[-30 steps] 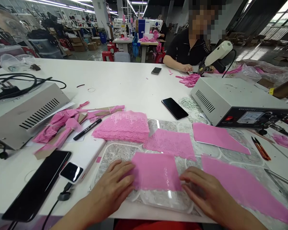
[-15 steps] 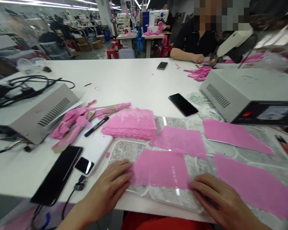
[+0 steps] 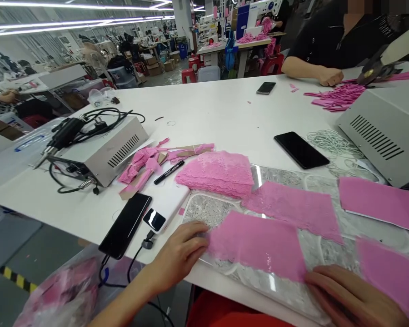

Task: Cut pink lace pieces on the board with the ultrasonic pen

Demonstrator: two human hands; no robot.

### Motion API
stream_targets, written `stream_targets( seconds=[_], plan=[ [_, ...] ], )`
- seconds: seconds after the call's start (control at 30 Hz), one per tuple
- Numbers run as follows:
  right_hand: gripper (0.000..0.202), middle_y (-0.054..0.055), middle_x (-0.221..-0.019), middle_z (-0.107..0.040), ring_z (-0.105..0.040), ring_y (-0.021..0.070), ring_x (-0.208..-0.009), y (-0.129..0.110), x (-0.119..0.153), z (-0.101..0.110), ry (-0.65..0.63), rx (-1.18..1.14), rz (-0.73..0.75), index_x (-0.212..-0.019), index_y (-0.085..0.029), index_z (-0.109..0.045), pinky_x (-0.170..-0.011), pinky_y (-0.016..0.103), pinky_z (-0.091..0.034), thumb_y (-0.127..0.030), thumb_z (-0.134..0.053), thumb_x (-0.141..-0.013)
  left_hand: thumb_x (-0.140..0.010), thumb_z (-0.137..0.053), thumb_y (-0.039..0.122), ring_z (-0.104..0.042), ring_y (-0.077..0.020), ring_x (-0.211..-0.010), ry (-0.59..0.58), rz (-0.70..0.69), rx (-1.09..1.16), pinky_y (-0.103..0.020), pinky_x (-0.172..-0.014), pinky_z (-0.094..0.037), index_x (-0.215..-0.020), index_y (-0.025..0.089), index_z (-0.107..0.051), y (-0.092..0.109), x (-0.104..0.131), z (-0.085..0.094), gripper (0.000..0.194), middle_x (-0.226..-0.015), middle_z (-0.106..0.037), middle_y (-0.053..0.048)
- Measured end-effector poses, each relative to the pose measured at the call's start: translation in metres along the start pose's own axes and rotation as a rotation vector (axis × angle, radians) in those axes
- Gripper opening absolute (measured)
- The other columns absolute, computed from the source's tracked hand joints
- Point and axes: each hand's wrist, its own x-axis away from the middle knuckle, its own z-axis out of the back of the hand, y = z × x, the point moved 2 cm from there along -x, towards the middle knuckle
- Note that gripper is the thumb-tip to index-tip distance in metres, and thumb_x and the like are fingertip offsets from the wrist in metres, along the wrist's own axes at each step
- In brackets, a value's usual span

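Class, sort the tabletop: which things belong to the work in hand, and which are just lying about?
Likely in the work:
pink panel, touched by the left hand, right hand at its corner
patterned mat beneath it
stacked pink lace

Seemingly lying about:
black marker
far phone

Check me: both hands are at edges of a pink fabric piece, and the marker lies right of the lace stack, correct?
Not quite: the head view shows the marker left of the lace stack. The left hand and right hand are at edges of the pink fabric piece.
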Motion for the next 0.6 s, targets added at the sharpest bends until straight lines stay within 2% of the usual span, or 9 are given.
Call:
stream_targets(
  seconds=[0.1,0.23,0.47,0.6],
  plan=[
    [0.015,0.003,-0.080,-0.071,-0.069,0.0147,-0.068,-0.014,-0.018,0.008,0.027,-0.018,-0.025,-0.092,-0.025,-0.066,-0.062,0.022,-0.057,-0.024,-0.052,-0.094,-0.099,-0.048,0.016,-0.062,-0.0200,-0.112,0.023,-0.036,-0.047,-0.033,-0.095,-0.055,-0.094,0.019,-0.066,-0.003,0.000,-0.002,0.019,-0.115,-0.066,-0.010],
    [0.019,0.004,-0.077,-0.068,-0.066,0.0143,-0.066,-0.023,-0.030,0.013,-0.030,-0.041,-0.079,-0.091,-0.022,-0.064,-0.059,0.023,-0.054,-0.012,-0.048,-0.092,-0.099,-0.048,0.018,-0.064,-0.0190,-0.109,0.075,-0.075,-0.092,-0.030,-0.094,-0.055,-0.095,0.021,-0.066,-0.011,0.000,-0.004,0.019,-0.114,-0.067,-0.008],
    [0.022,0.005,-0.076,-0.065,-0.063,0.0145,-0.067,-0.021,-0.029,0.012,-0.098,-0.079,-0.142,-0.088,-0.021,-0.063,-0.059,0.024,-0.051,-0.008,-0.045,-0.091,-0.099,-0.047,0.020,-0.065,-0.0164,-0.108,0.080,-0.117,-0.118,-0.024,-0.091,-0.055,-0.096,0.022,-0.066,-0.010,-0.004,0.000,0.020,-0.115,-0.066,-0.006],
    [0.021,0.005,-0.078,-0.065,-0.063,0.0149,-0.067,-0.020,-0.028,0.012,-0.086,-0.071,-0.121,-0.090,-0.020,-0.062,-0.059,0.025,-0.052,-0.009,-0.045,-0.092,-0.099,-0.048,0.019,-0.062,-0.0189,-0.114,0.062,-0.123,-0.127,-0.028,-0.094,-0.054,-0.096,0.021,-0.066,-0.008,-0.002,-0.001,0.018,-0.118,-0.066,-0.008]
  ],
)
